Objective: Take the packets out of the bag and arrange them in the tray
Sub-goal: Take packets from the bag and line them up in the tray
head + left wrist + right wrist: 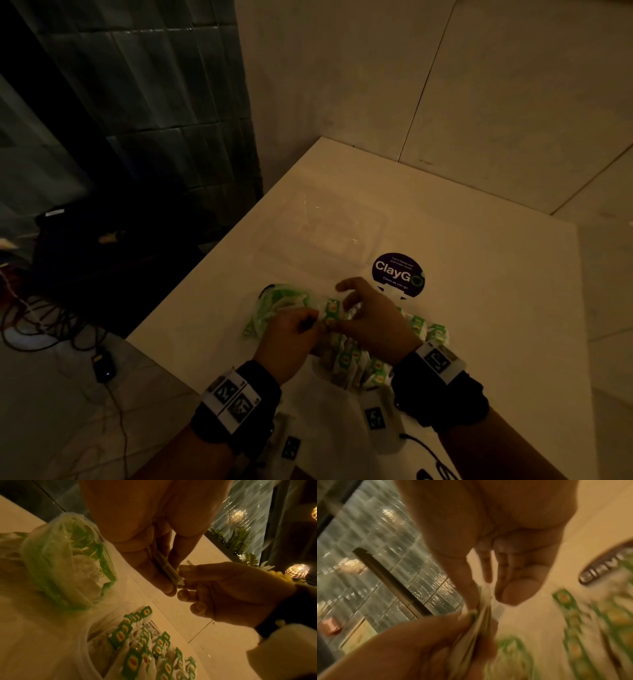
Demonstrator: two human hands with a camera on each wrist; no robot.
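Observation:
Small green-and-yellow tea packets (356, 363) lie in a loose heap on the white table (479, 308) and show again in the left wrist view as packets (145, 649). A green-and-white plastic bag (274, 303) lies crumpled to the left of my hands, also seen as the bag (65, 561). My left hand (310, 323) grips a thin stack of packets (169, 570) edge-on. My right hand (346, 305) pinches the same stack (481, 622) from the other side. A clear plastic tray (382, 222) stands just beyond my hands and appears empty.
A round purple ClayGo sticker (399, 274) is on the table right of the tray. The table's left edge drops to a dim floor with cables (51, 325). A tiled wall (137, 102) rises behind. White marker tags (375, 418) lie near my wrists.

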